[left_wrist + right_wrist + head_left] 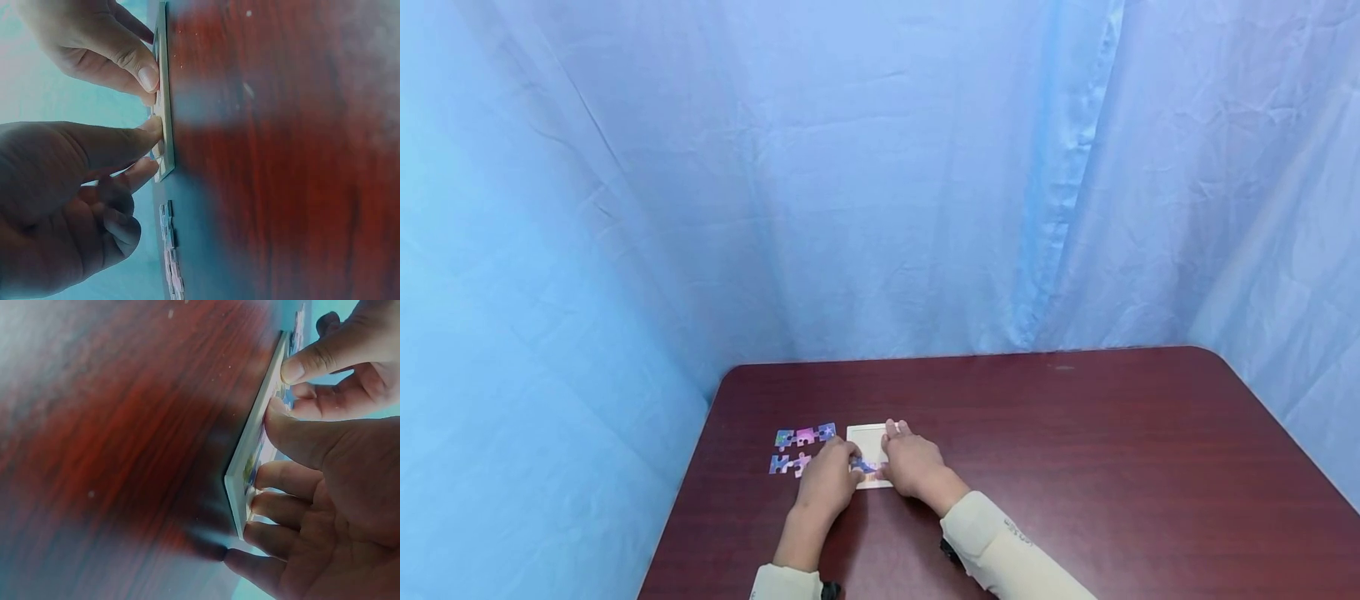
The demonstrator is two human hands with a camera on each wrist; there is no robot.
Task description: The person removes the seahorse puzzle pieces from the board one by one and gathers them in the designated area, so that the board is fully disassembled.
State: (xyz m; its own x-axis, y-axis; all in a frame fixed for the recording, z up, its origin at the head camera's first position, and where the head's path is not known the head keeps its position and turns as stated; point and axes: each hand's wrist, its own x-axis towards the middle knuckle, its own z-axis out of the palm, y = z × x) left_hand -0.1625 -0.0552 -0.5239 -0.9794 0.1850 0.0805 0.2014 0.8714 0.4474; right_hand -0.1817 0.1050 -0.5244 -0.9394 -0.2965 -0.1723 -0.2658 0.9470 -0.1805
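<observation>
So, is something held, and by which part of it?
The left hand and right hand touch opposite sides of the puzzle tray; whether they grip anything cannot be told.

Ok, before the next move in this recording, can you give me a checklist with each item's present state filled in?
1. Puzzle tray lies on the table: ok, it appears flat.
2. Left hand and right hand both at the tray: ok, one at each side.
3. Tray filled: not ok, its far part shows bare; printed pieces show only in the near part.
4. Those pieces fully seated: cannot tell, fingers cover much of them.
5. Loose puzzle pieces clear of the tray: ok, the visible ones lie to its left.
6. Count of loose pieces: cannot tell, the left hand may hide some.
</observation>
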